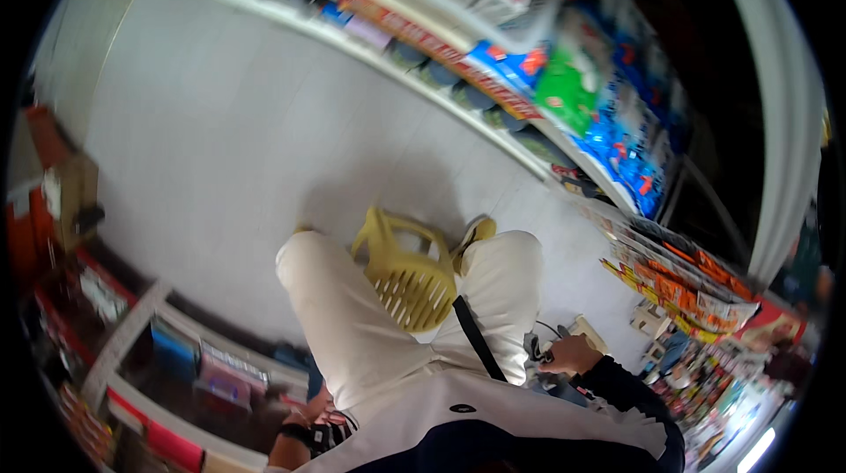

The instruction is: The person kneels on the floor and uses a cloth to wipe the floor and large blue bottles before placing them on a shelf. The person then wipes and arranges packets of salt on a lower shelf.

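White trousers and a white-and-navy top show at the bottom. My left hand (320, 408), below a dark wristband, is beside my left thigh by a black-and-white striped item (332, 436); blur hides whether it grips anything. At the other side my right hand (570, 355), with a dark sleeve, has its fingers closed around a small dark grey object (537, 349), whose kind I cannot tell. A thin dark cable rises near it. A yellow slatted plastic stool (413, 275) stands between my legs. A black strap (477, 339) lies across one thigh.
Shop shelving (396, 80) runs diagonally above, with blue and green bags (568, 83) on it. Packaged goods (687, 294) hang at the right. A low shelf unit (132, 334) and cardboard boxes (74, 199) stand at the left. Grey floor (231, 109) lies between; small stools (651, 320) are at the right.
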{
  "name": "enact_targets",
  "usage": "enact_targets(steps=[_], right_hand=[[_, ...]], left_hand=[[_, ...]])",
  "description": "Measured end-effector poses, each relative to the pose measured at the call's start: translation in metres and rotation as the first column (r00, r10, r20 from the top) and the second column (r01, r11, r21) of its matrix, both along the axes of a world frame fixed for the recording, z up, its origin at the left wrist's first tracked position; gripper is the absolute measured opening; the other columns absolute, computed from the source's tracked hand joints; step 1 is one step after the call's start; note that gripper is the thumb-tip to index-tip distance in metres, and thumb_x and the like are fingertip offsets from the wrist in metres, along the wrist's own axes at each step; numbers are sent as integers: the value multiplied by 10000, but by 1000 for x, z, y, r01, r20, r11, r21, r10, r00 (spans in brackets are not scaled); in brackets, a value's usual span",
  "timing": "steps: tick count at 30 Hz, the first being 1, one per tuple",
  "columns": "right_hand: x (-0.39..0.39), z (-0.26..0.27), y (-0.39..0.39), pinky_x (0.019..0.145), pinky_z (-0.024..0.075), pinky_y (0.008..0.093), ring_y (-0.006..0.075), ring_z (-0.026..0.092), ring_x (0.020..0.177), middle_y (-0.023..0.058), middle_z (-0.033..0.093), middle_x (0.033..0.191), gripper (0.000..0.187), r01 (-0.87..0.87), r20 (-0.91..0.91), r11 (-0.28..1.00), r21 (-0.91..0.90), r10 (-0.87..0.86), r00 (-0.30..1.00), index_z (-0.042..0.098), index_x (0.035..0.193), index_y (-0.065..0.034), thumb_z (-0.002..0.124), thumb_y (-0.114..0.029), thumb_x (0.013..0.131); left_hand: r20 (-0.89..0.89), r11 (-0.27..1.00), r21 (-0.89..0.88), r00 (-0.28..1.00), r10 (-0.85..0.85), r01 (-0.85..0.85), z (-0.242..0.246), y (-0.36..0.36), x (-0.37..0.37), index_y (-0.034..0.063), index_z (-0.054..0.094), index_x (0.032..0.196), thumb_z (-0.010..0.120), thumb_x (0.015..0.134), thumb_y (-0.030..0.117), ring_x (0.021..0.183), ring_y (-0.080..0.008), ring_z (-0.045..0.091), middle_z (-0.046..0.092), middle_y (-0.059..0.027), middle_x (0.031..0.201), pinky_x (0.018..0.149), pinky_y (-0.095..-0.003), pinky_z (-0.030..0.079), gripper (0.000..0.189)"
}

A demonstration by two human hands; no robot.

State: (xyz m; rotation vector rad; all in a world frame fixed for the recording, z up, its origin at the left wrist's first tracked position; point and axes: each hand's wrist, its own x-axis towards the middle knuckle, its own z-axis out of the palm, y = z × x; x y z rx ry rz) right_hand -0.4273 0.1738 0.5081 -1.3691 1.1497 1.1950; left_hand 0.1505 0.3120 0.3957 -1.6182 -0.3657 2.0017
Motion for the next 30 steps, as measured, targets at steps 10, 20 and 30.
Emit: enact_targets(steps=[10, 20, 30], right_hand=[[23, -87, -25, 532, 501, 402, 333, 608, 561, 117, 605, 575, 366, 239, 149, 815, -529, -188, 971, 651, 645, -89, 586, -436, 741], [34, -52, 45, 586, 492, 413, 323, 615, 661, 124, 609, 729, 380, 469, 294, 198, -861, -560, 775, 595, 787, -49, 630, -427, 762], [62, -43, 92, 619, 502, 413, 314, 630, 715, 126, 641, 779, 365, 576, 483, -49, -816, -605, 633, 577, 897, -54, 630, -390, 764]], left_hand=[[495, -165, -863, 731, -469, 478, -103, -215, -10, -66, 591, 1009, 552, 821, 52, 731, -222, 658, 647, -169, 948, 645, -335, 534, 226], [542, -650, -744, 711, -449, 156, -56, -306, -134, -56, 617, 977, 567, 839, 48, 770, -270, 640, 656, -183, 892, 713, -348, 505, 181], [485, -873, -371, 736, -472, -315, 133, -315, -236, -46, 588, 1013, 554, 825, 45, 857, -315, 608, 641, -169, 953, 815, -407, 470, 211]])
